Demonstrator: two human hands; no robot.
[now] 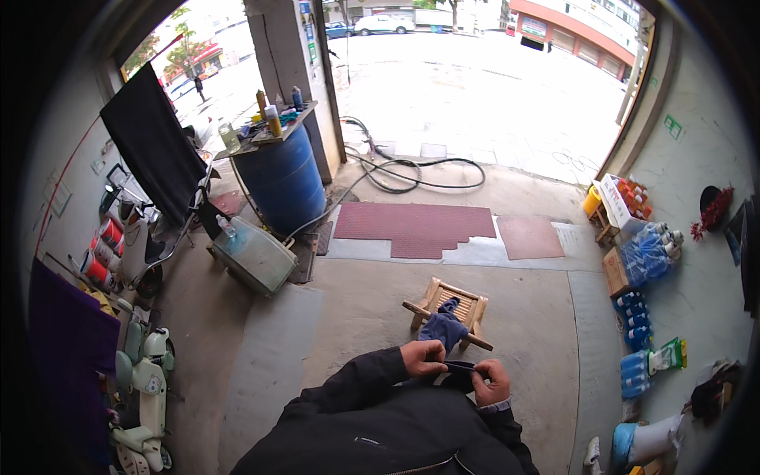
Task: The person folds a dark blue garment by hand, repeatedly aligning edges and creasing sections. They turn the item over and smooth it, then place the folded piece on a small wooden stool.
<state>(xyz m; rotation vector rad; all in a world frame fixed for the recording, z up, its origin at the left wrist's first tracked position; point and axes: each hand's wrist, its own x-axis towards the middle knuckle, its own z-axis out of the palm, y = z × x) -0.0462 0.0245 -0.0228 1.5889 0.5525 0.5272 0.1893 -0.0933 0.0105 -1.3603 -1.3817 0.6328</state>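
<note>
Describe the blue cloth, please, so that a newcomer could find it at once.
Find the large maroon mat on the floor; nearer the camera stands a low wooden stool with a slatted seat. The blue cloth lies bunched across it, unlike the black cloth and purple cloth, which hang at the left.

The grey floor [348, 317] carries a maroon mat [412, 226], a smaller reddish square [532, 237] just beside it, a blue barrel [281, 186], a grey-green bin [265, 257], a pale scooter [150, 380] and blue jugs [635, 372] along the right wall. On it too stands a slatted stool [473, 303] with a navy cloth [443, 331] across it. A board [310, 108] tops the barrel, bearing bottles [274, 123].
</note>
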